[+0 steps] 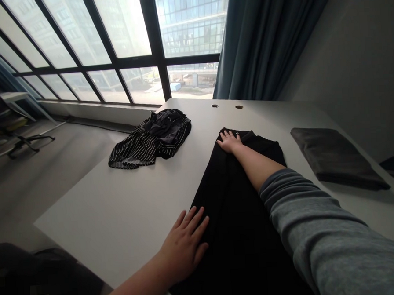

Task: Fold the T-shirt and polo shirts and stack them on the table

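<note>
Black trousers (235,216) lie spread along the white table (127,204), their waistband (247,135) at the far end and the near end running out of view at the bottom. Flat on the left edge of the trousers rests my left hand (187,240), fingers spread. My right hand (229,141) is stretched out over the fabric just below the waistband, its fingers also apart. Neither hand grips anything. A small shiny fastener shows at the waistband beside my right hand. My right forearm covers part of the trousers' right side.
A crumpled black garment with white stripes (150,139) lies at the table's left edge. On the right sits a folded dark cloth (338,157). Two cable holes are at the back. An office chair (7,118) stands far left, and a blue curtain (260,43) hangs behind.
</note>
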A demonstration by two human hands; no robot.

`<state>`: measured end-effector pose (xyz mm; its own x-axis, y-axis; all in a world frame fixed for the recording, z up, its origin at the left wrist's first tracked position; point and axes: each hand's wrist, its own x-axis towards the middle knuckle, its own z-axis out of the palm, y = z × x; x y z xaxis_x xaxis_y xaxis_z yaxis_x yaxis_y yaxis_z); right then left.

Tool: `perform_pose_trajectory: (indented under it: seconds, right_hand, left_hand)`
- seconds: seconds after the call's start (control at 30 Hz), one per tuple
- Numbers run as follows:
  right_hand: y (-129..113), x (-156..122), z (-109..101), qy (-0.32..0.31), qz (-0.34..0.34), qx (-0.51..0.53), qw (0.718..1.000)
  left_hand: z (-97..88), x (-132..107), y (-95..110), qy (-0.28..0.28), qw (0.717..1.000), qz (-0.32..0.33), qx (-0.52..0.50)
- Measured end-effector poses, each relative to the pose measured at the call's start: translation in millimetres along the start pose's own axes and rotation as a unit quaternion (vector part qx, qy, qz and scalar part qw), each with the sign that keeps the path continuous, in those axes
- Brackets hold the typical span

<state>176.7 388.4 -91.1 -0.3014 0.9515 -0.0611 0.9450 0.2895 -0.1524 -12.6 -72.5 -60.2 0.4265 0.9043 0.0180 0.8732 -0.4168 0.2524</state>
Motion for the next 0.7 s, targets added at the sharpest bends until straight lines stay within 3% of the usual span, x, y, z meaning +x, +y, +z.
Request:
perform_pose_trajectory:
  seconds: [0.2, 0.7]
  right_hand:
    - [1, 6, 1, -0.002, 0.035, 0.0, 0.999]
    - [9, 15, 4, 0.002, 0.02, -0.018, 1.0]
  left_hand:
    - [-1.7, 2, 0, 0.003, 1.0, 0.001, 0.01]
    - [9.1, 0, 6, 0.029, 0.998, 0.007, 0.059]
